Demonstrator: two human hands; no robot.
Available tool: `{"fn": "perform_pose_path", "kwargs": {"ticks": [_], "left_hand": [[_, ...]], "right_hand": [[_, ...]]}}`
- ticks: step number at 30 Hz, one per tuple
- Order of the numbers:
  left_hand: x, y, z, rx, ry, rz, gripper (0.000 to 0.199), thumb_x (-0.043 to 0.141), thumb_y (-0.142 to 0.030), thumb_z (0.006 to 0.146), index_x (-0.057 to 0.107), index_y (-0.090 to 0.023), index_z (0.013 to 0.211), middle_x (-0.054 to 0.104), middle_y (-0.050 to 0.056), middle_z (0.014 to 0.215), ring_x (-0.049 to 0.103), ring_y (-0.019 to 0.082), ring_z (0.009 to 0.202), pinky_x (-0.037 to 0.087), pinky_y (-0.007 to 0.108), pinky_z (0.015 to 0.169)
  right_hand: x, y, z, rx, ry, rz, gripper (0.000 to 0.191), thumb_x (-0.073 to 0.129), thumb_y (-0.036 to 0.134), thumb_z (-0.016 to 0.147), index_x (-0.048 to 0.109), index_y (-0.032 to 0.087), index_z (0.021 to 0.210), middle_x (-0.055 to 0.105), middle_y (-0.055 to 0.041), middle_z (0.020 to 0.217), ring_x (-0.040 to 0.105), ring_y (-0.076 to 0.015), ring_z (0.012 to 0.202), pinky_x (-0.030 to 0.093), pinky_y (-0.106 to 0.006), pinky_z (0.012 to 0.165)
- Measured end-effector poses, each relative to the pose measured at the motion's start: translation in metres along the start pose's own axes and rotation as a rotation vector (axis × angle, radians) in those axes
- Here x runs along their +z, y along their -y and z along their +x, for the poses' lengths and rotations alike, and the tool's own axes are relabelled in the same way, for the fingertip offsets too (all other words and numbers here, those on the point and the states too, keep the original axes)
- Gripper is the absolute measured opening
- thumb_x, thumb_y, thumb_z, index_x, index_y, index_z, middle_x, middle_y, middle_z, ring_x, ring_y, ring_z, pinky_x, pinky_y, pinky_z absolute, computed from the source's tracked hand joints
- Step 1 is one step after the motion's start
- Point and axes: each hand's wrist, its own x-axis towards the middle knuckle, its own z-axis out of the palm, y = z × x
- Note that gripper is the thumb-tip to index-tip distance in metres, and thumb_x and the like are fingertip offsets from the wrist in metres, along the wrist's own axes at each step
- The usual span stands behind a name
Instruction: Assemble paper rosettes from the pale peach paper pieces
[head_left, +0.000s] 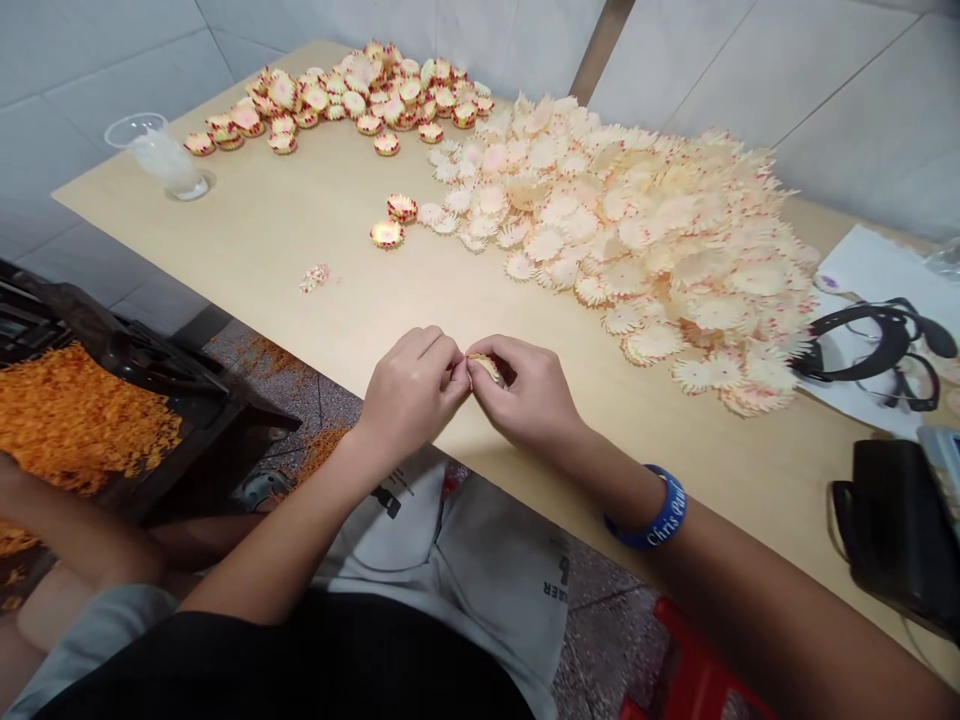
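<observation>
My right hand, with a blue wristband on its arm, is closed on a small pale flower piece over the table's front edge. The fingers of my left hand are pinched together at the piece's left side, touching my right fingertips; what they grip is too small to make out. Two red-edged cupped flowers sit beyond my hands. A large heap of flat, pale fringed discs spreads to the right. Many red-edged cupped flowers are piled at the back left.
A clear plastic cup leans at the left of the table. Small scraps lie nearer. Black-framed glasses and a black case are at the right. Another person's arm is at lower left, by orange petals.
</observation>
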Motion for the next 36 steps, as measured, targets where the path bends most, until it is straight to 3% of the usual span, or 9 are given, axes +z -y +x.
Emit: {"fn": "perform_pose_path", "kwargs": {"ticks": [5, 12, 19, 23, 27, 29, 31, 34, 36], "left_hand": [[-0.001, 0.001, 0.002, -0.067, 0.022, -0.033, 0.016, 0.054, -0.014, 0.080, 0.047, -0.021, 0.066, 0.055, 0.001, 0.068, 0.050, 0.016, 0.068, 0.040, 0.029, 0.063], [-0.014, 0.017, 0.010, -0.439, -0.019, -0.327, 0.006, 0.052, -0.016, 0.077, 0.052, -0.018, 0.071, 0.055, -0.001, 0.067, 0.048, 0.012, 0.061, 0.039, 0.025, 0.059], [-0.012, 0.014, 0.010, -0.441, 0.007, -0.393, 0.023, 0.044, -0.016, 0.080, 0.038, -0.020, 0.058, 0.035, -0.004, 0.053, 0.036, 0.011, 0.051, 0.027, 0.026, 0.051], [-0.017, 0.020, 0.011, -0.445, -0.025, -0.339, 0.035, 0.048, -0.028, 0.087, 0.041, -0.020, 0.054, 0.040, -0.003, 0.051, 0.041, 0.011, 0.051, 0.031, 0.026, 0.051], [-0.036, 0.054, 0.017, -0.419, -0.131, -0.046, 0.018, 0.057, -0.032, 0.086, 0.066, -0.020, 0.077, 0.068, 0.004, 0.080, 0.060, 0.019, 0.074, 0.047, 0.032, 0.069], [-0.044, 0.072, 0.022, -0.410, -0.127, 0.109, 0.012, 0.059, -0.027, 0.084, 0.069, -0.020, 0.085, 0.070, 0.007, 0.088, 0.062, 0.026, 0.084, 0.048, 0.041, 0.081], [-0.045, 0.080, 0.027, -0.350, -0.165, 0.154, 0.020, 0.056, -0.024, 0.085, 0.068, -0.021, 0.101, 0.069, 0.010, 0.104, 0.061, 0.030, 0.100, 0.045, 0.050, 0.093], [-0.037, 0.066, 0.030, -0.273, -0.247, 0.067, 0.034, 0.054, -0.021, 0.086, 0.063, -0.021, 0.119, 0.062, 0.012, 0.126, 0.054, 0.032, 0.120, 0.038, 0.053, 0.106], [-0.027, 0.046, 0.029, -0.263, -0.240, -0.066, 0.032, 0.054, -0.022, 0.087, 0.063, -0.021, 0.118, 0.062, 0.012, 0.125, 0.055, 0.029, 0.120, 0.042, 0.049, 0.105]], "right_hand": [[-0.002, 0.004, -0.002, 0.093, 0.026, 0.080, 0.011, 0.056, 0.021, 0.082, 0.060, 0.018, 0.072, 0.056, 0.0016, 0.062, 0.045, -0.0108, 0.055, 0.035, -0.026, 0.057], [-0.004, 0.001, -0.004, 0.211, 0.057, 0.208, 0.013, 0.055, 0.028, 0.084, 0.062, 0.018, 0.079, 0.058, 0.0000, 0.060, 0.045, -0.0122, 0.054, 0.034, -0.027, 0.054], [-0.004, 0.002, -0.001, 0.224, 0.058, 0.219, 0.013, 0.056, 0.029, 0.084, 0.064, 0.018, 0.081, 0.059, 0.0007, 0.060, 0.044, -0.0115, 0.053, 0.034, -0.026, 0.054], [-0.002, 0.004, 0.000, 0.199, 0.048, 0.220, 0.012, 0.055, 0.026, 0.084, 0.063, 0.018, 0.078, 0.059, 0.0016, 0.061, 0.045, -0.0112, 0.054, 0.035, -0.026, 0.056], [-0.001, 0.004, 0.003, 0.199, 0.032, 0.246, 0.011, 0.054, 0.024, 0.083, 0.063, 0.019, 0.079, 0.060, 0.0018, 0.063, 0.049, -0.0115, 0.057, 0.037, -0.025, 0.058], [0.000, 0.002, 0.005, 0.209, 0.019, 0.262, 0.013, 0.055, 0.026, 0.083, 0.065, 0.019, 0.081, 0.062, 0.0013, 0.065, 0.052, -0.0121, 0.058, 0.038, -0.025, 0.058], [0.000, -0.002, 0.007, 0.219, -0.004, 0.290, 0.015, 0.055, 0.029, 0.084, 0.067, 0.020, 0.084, 0.066, 0.0001, 0.072, 0.055, -0.0127, 0.062, 0.040, -0.026, 0.060], [0.002, -0.010, 0.009, 0.244, -0.039, 0.373, 0.016, 0.056, 0.030, 0.085, 0.069, 0.024, 0.091, 0.070, -0.0008, 0.086, 0.061, -0.0137, 0.071, 0.044, -0.026, 0.065], [0.003, -0.013, 0.010, 0.277, -0.071, 0.440, 0.017, 0.057, 0.029, 0.084, 0.069, 0.025, 0.096, 0.070, -0.0004, 0.086, 0.062, -0.0137, 0.071, 0.046, -0.026, 0.064]]}}
